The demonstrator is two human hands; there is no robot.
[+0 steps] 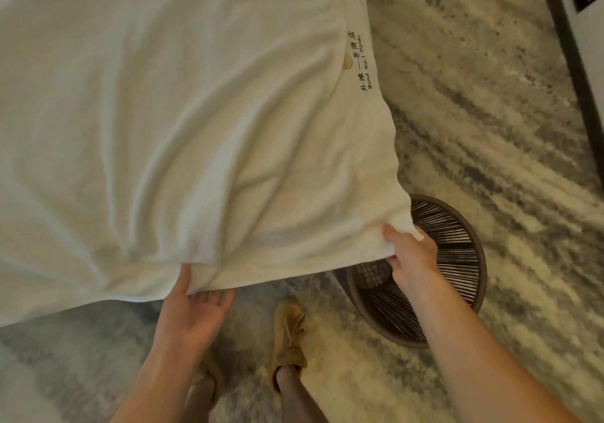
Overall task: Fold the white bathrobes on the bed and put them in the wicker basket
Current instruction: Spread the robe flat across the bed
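Head view: shows white bathrobe (196, 112) spread wide across the upper left, near hem raised over patterned carpet (490, 112). Left hand (192, 311) palm up beneath the bunched hem, thumb against the cloth, fingers (215, 295) loosely spread. Right hand (413, 256) gripping the robe's near right corner, fingers curled into the fabric, directly above the wicker basket (483, 269) standing on the carpet. Dark embroidered lettering (361, 63) along the robe's right edge. Tan shoe (289, 334) just left of the basket.
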